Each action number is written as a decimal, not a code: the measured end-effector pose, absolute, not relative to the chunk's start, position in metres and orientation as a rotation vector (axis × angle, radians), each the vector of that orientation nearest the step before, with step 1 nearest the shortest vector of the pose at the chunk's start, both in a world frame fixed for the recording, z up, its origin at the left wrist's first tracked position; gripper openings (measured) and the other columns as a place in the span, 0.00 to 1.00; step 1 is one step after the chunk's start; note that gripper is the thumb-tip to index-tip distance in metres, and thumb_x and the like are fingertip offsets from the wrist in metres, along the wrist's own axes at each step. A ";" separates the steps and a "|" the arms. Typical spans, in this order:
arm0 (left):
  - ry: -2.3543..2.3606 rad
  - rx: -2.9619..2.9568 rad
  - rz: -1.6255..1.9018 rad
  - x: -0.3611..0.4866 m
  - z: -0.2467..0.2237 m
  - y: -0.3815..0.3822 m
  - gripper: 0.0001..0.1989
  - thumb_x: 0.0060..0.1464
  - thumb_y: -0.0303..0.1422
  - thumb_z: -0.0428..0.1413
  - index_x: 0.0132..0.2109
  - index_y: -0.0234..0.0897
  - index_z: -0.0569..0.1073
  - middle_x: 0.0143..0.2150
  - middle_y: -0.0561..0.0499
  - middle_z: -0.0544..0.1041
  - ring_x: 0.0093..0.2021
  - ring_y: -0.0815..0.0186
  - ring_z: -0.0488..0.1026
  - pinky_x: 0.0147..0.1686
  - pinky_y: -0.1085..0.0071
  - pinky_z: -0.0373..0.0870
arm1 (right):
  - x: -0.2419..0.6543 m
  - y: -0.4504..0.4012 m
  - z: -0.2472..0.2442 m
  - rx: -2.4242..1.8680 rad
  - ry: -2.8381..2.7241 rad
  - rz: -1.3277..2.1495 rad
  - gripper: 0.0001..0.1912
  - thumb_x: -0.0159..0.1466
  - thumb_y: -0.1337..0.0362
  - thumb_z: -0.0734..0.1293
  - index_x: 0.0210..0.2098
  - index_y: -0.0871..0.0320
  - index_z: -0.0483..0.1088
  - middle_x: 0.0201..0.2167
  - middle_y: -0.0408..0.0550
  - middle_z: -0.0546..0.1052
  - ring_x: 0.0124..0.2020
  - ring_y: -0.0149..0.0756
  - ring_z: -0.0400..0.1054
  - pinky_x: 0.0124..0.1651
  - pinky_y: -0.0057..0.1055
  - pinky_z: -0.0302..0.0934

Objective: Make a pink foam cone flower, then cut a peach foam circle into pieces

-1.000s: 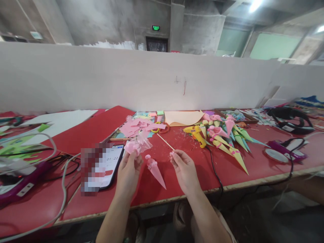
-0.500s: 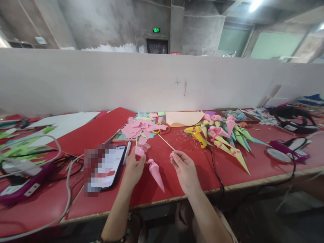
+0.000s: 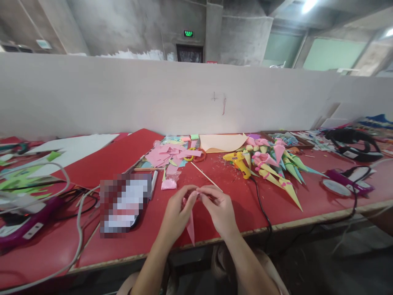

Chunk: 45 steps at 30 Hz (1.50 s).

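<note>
My left hand (image 3: 179, 211) and my right hand (image 3: 218, 207) meet above the red table, fingertips pinched together. What sits between the fingers is too small and hidden to make out. A pink paper-like cone (image 3: 190, 229) shows below my left hand, its tip toward the table's front edge. Its upper part is hidden by the left hand, and I cannot tell whether that hand touches it. Beyond the right fingers a thin wooden stick (image 3: 207, 176) lies slantwise. A pink clay packet (image 3: 168, 184) with clear wrapping rests on the table, up and left of my left hand.
A phone (image 3: 127, 205), partly blurred, lies left. Pink paper strips (image 3: 167, 155) and scissors (image 3: 201, 155) are farther back. To the right are a yellow glue gun (image 3: 241, 164) with a black cord, and piled finished cones (image 3: 276, 164). A white partition (image 3: 153, 98) stands behind.
My left hand has left the pink packet on the table and moved right to meet my right hand. The cone's tip now sits nearer the front edge, its top covered by my left hand.
</note>
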State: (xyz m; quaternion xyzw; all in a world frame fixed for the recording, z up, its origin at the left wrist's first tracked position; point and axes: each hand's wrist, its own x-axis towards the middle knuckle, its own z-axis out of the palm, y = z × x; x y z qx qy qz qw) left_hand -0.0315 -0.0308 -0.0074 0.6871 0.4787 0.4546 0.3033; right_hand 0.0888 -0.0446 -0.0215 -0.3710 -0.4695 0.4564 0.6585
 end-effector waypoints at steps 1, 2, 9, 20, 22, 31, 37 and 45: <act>1.245 1.800 1.171 -0.030 -0.007 -0.031 0.11 0.51 0.37 0.49 0.37 0.38 0.74 0.31 0.51 0.75 0.30 0.66 0.69 0.31 0.73 0.63 | 0.089 -0.046 -0.021 -0.846 -1.102 1.002 0.06 0.55 0.67 0.66 0.30 0.56 0.76 0.32 0.47 0.74 0.35 0.34 0.69 0.38 0.28 0.65; 1.232 1.780 1.146 -0.029 -0.007 -0.032 0.11 0.50 0.37 0.50 0.36 0.37 0.74 0.30 0.51 0.75 0.28 0.67 0.69 0.29 0.74 0.63 | 0.089 -0.047 -0.021 -0.853 -1.135 0.970 0.06 0.55 0.68 0.66 0.30 0.56 0.76 0.32 0.47 0.73 0.35 0.34 0.69 0.38 0.28 0.65; 1.230 1.669 1.146 -0.033 -0.005 -0.029 0.10 0.48 0.37 0.53 0.33 0.37 0.74 0.28 0.52 0.76 0.29 0.67 0.70 0.30 0.74 0.63 | 0.086 -0.045 -0.028 -0.893 -1.164 0.899 0.09 0.56 0.69 0.64 0.36 0.57 0.72 0.32 0.47 0.72 0.35 0.34 0.69 0.39 0.29 0.66; 1.275 1.761 1.077 -0.036 -0.006 -0.029 0.11 0.48 0.38 0.52 0.31 0.36 0.74 0.28 0.52 0.77 0.29 0.67 0.70 0.32 0.74 0.64 | 0.087 -0.046 -0.026 -0.925 -1.303 0.694 0.07 0.56 0.71 0.63 0.31 0.57 0.72 0.32 0.47 0.71 0.35 0.33 0.68 0.37 0.28 0.66; 1.273 1.771 1.074 -0.036 -0.005 -0.029 0.11 0.49 0.38 0.52 0.29 0.35 0.73 0.27 0.52 0.76 0.29 0.68 0.69 0.31 0.74 0.63 | 0.087 -0.047 -0.026 -0.916 -1.327 0.674 0.07 0.56 0.72 0.63 0.31 0.57 0.71 0.31 0.47 0.71 0.35 0.33 0.68 0.37 0.28 0.66; 1.225 1.774 1.103 -0.037 -0.003 -0.030 0.10 0.49 0.37 0.51 0.27 0.36 0.71 0.23 0.54 0.72 0.27 0.69 0.68 0.29 0.75 0.63 | 0.086 -0.049 -0.024 -0.930 -1.369 0.607 0.07 0.57 0.72 0.61 0.32 0.57 0.69 0.30 0.46 0.71 0.33 0.32 0.68 0.36 0.26 0.65; 1.236 1.717 1.153 -0.037 -0.002 -0.030 0.09 0.49 0.37 0.51 0.28 0.36 0.70 0.24 0.55 0.71 0.26 0.70 0.67 0.28 0.75 0.63 | 0.086 -0.049 -0.023 -0.922 -1.289 0.706 0.04 0.58 0.68 0.62 0.29 0.58 0.68 0.28 0.45 0.70 0.31 0.31 0.67 0.34 0.26 0.63; 1.282 1.531 1.247 -0.041 -0.008 -0.026 0.11 0.50 0.39 0.50 0.33 0.36 0.70 0.23 0.56 0.68 0.23 0.71 0.65 0.23 0.76 0.62 | 0.087 -0.046 -0.024 -0.862 -0.997 0.983 0.03 0.57 0.65 0.64 0.29 0.58 0.67 0.23 0.40 0.70 0.24 0.27 0.66 0.29 0.23 0.62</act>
